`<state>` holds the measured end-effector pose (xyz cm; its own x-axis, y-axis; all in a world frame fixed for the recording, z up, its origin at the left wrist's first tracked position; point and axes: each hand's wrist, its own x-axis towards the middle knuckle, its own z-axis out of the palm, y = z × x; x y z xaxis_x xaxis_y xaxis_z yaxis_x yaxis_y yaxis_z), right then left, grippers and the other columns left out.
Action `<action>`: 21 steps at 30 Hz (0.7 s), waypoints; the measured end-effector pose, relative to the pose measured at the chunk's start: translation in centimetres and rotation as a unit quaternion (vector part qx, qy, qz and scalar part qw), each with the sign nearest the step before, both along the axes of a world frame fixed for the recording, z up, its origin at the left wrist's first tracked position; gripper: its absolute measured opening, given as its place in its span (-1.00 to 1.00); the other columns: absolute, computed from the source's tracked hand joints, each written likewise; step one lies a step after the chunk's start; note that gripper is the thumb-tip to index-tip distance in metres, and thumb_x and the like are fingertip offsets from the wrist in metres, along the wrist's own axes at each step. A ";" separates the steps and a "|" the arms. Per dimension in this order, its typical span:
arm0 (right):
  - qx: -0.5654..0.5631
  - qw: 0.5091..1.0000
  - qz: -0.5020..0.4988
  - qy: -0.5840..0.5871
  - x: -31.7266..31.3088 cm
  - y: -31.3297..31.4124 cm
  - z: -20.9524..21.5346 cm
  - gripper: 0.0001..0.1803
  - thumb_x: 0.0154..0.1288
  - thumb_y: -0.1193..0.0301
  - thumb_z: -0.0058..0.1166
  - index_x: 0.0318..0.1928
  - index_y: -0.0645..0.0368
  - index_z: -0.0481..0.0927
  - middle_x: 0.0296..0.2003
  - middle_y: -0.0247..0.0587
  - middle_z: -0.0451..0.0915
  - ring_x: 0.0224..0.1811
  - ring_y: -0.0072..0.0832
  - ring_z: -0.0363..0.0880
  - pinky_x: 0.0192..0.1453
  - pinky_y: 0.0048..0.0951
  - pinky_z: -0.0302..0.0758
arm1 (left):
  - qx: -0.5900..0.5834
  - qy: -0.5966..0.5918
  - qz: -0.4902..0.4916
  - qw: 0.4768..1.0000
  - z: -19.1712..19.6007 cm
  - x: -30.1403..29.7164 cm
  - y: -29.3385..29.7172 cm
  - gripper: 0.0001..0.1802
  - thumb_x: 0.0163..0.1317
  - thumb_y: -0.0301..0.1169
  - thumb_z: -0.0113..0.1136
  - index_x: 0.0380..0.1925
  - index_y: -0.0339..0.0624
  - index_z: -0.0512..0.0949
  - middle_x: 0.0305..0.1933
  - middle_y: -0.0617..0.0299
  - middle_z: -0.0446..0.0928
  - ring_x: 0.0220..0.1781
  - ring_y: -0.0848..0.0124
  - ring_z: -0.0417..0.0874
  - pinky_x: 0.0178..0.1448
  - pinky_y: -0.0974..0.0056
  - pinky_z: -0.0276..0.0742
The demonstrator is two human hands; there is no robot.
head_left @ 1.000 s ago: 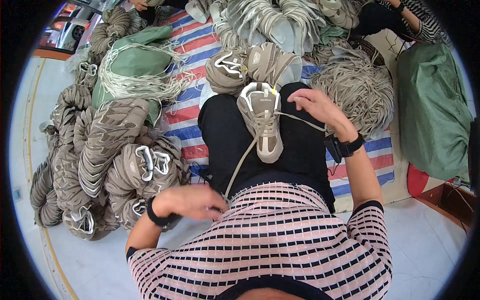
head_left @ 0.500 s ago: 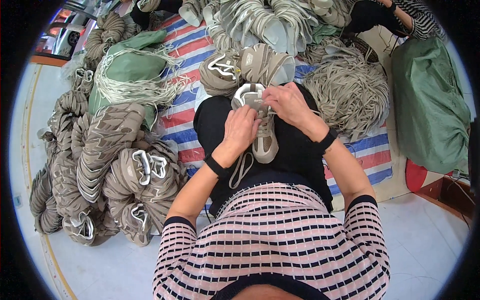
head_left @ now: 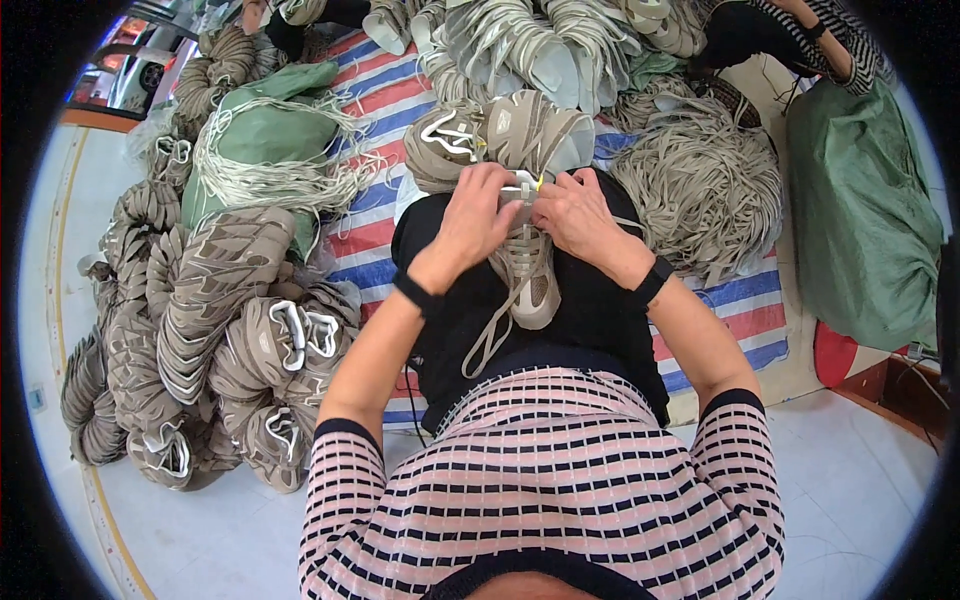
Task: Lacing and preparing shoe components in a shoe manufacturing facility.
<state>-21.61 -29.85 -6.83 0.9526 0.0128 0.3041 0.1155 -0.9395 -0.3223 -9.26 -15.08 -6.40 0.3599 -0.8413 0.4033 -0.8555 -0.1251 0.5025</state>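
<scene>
A beige-brown sneaker upper (head_left: 528,285) lies on my lap over black trousers, its toe toward me. The shoelace (head_left: 487,345) crosses its front, and one loose end loops down to the left of the toe. My left hand (head_left: 475,215) grips the collar and tongue area from the left, fingers curled over the edge. At the right side of the collar, by the top eyelets, the bent fingers of my right hand (head_left: 580,218) pinch the upper. Lace also trails out past the right wrist. My fingertips partly hide the tongue; a small yellow spot shows between them.
Bundled uppers (head_left: 500,135) lie just beyond my knees; more piles (head_left: 220,300) stand at left. A heap of beige laces (head_left: 700,185) sits right, beside a green sack (head_left: 860,215). White laces (head_left: 270,180) drape another green bag. Another person's arm (head_left: 815,30) shows far right.
My left hand has moved up and away from me, from the laces to the collar. My right hand has shifted slightly down and right. The upper's laced front is more exposed.
</scene>
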 end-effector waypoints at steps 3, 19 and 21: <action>0.000 1.000 -0.003 0.003 -0.1 0.0 0.2 -0.94 0.04 0.45 0.07 -0.53 0.07 0.56 -0.44 -0.32 0.48 -0.22 -0.35 0.43 -0.06 -0.20 0.19 | 0.114 0.079 -0.015 0.990 0.1 2.6 -1.9 -0.67 -0.03 -0.25 0.30 -0.35 -0.28 0.54 -0.29 0.05 0.53 -0.15 0.07 0.47 -0.02 0.16 0.40; -0.004 1.000 0.016 -0.006 -0.5 0.0 0.7 -0.97 0.01 0.48 0.08 -0.52 0.09 0.51 -0.42 -0.28 0.45 -0.26 -0.34 0.43 -0.06 -0.25 0.23 | 0.174 0.362 -0.098 0.910 -1.4 3.7 -1.0 -0.77 0.17 -0.31 0.18 -0.31 -0.20 0.40 -0.42 0.33 0.40 -0.32 0.53 0.37 -0.25 0.38 0.31; -0.043 0.999 0.017 0.003 -0.3 0.0 0.5 -0.96 -0.01 0.50 0.07 -0.54 0.09 0.51 -0.45 -0.29 0.45 -0.26 -0.34 0.45 -0.05 -0.24 0.24 | 0.185 0.373 -0.083 0.906 -1.6 3.6 -1.4 -0.80 0.20 -0.34 0.16 -0.31 -0.17 0.37 -0.42 0.43 0.37 -0.32 0.61 0.32 -0.27 0.44 0.27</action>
